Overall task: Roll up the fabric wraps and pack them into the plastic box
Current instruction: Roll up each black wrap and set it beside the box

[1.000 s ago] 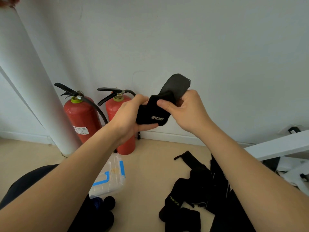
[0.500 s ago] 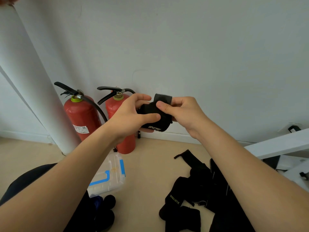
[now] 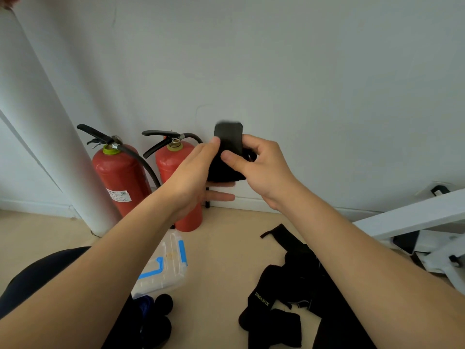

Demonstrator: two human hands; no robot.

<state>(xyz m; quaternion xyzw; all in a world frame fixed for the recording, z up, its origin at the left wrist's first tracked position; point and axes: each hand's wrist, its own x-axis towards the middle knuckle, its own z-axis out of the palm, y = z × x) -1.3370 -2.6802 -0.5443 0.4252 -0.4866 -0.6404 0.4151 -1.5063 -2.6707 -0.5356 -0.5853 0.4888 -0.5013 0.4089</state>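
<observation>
I hold a black fabric wrap (image 3: 227, 152) up in front of the wall, mostly rolled, with a short flap sticking up above my fingers. My left hand (image 3: 193, 172) cups the roll from the left and below, thumb against its side. My right hand (image 3: 259, 167) pinches it from the right, thumb on the front. A clear plastic box (image 3: 163, 270) with blue latches lies on the floor below my left forearm. A pile of loose black wraps (image 3: 281, 298) lies on the floor at lower right. Several rolled dark wraps (image 3: 156, 316) sit just below the box.
Two red fire extinguishers (image 3: 120, 177) stand against the wall behind my left hand, next to a white column (image 3: 50, 137). White furniture parts (image 3: 422, 222) lie at the right edge. My dark-clothed knee (image 3: 37, 275) is at lower left.
The long flap that stood up a second ago was wound onto the roll. Both hands turned the roll, and a short end now points straight up.
</observation>
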